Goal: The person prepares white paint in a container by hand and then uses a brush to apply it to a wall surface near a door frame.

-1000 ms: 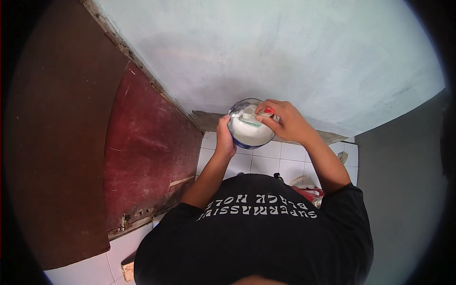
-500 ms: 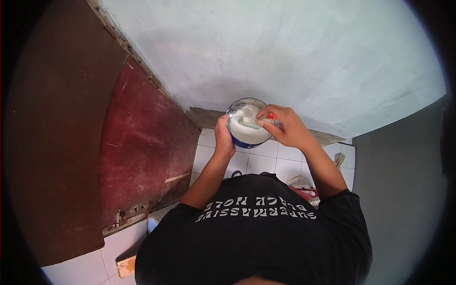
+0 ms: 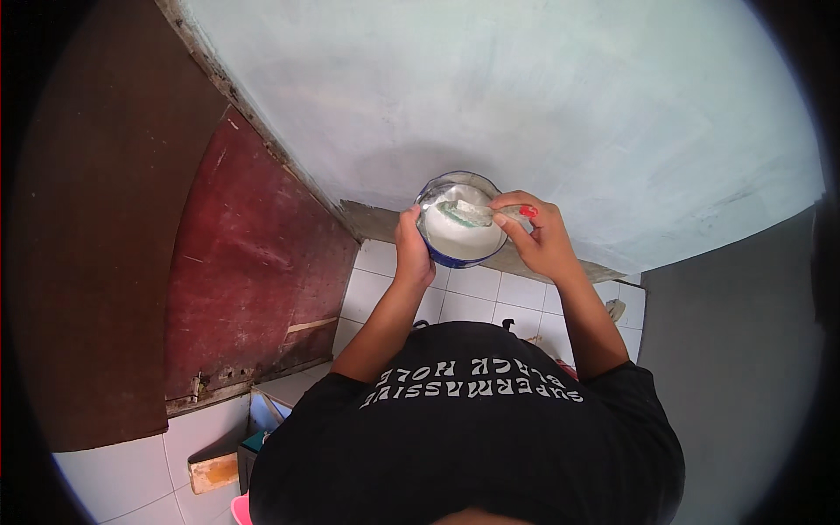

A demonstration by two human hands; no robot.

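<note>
A round, blue-sided paint can [image 3: 451, 261] holds white paint [image 3: 457, 243], some of it smeared up the inner wall. Wrapped against the can's left side, my left hand [image 3: 414, 248] bears it up in front of the wall. My right hand [image 3: 544, 238] pinches the handle of a paintbrush [image 3: 473, 213], which has a red mark near its end. The brush lies across the can's opening, its pale, greenish-tinged bristles inside the rim and pointing left. Whether the bristle tips touch the paint I cannot tell.
A pale, painted wall [image 3: 542, 114] rises just beyond the can. To the left stands a worn red door panel [image 3: 241, 262] beside a dark brown one [image 3: 105, 219]; a grey surface [image 3: 726, 367] is at right. Below are white floor tiles [image 3: 468, 306] and a wood block [image 3: 213, 473].
The brush has shifted right and turned, and more of its bristles and handle show. My right hand moved slightly right. The left hand still holds the can.
</note>
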